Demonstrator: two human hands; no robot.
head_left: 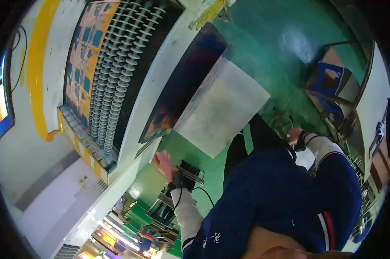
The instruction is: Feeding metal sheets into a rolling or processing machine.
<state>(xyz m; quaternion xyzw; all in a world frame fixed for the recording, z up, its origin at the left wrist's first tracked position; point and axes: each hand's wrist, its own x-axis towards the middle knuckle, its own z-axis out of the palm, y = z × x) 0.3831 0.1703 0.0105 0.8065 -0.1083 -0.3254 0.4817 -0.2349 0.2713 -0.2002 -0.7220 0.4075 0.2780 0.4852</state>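
My left hand (163,165) is beside the lower side frame of a roller machine (143,93), its fingers apart and nothing held. My right hand (295,135) hangs low near my right thigh, close to a round metal frame (282,124); its fingers are small and dim, so their grip is unclear. In front of my legs is a pale, translucent rectangular sheet (223,110), and neither hand touches it. Along its left side runs a dark glossy panel (184,82). Copper-coloured boards with blue-grey patches (83,56) lie on the machine beside rows of white roller discs (125,71).
Yellow tape (41,64) runs along the machine's far-left surface, near a lit screen (0,103). At right stand a rack with blue parts (331,80) and a pale panel (374,103). Carts and bright lights (121,231) show at lower left. The floor (285,43) is glossy green.
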